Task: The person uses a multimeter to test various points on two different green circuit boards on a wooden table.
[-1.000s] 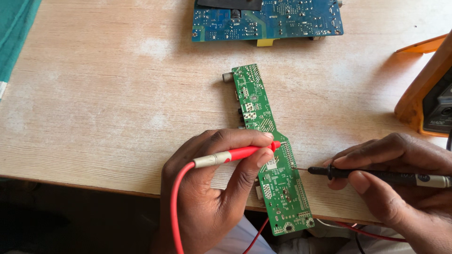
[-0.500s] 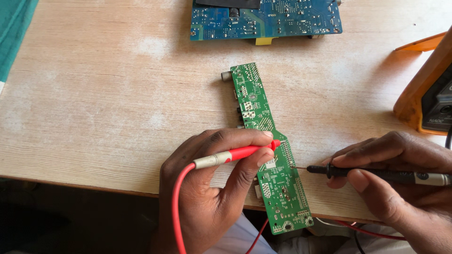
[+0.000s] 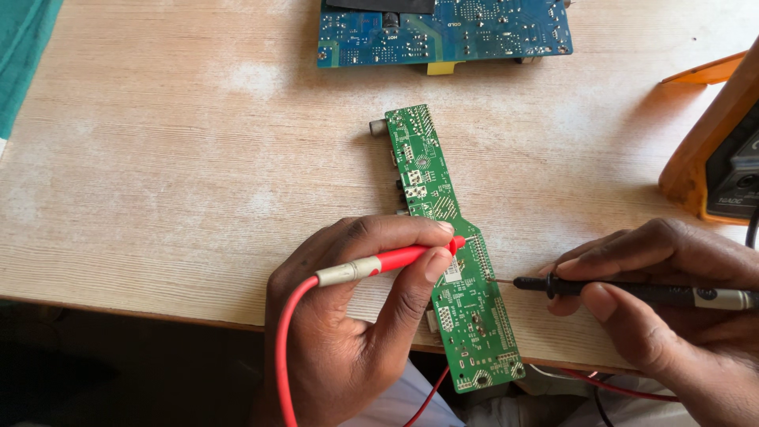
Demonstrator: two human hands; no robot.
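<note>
left hand (image 3: pixel 348 316) pinches red probe (image 3: pixel 395 259), right hand (image 3: pixel 672 300) grips black probe (image 3: pixel 632 291); tips seemingly touching green board (image 3: pixel 458 269).

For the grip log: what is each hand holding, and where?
Left hand pinches the red probe near its tip; right hand grips the black probe along its shaft.

Left hand (image 3: pixel 348 316) is curling its fingers (image 3: pixel 411 273) pen-style in a closed pinch, thumb pressing underneath, wrist low at the near edge. Right hand (image 3: pixel 672 308) is coming in from the right, fingers (image 3: pixel 609 304) pinching closed, thumb on top.
</note>
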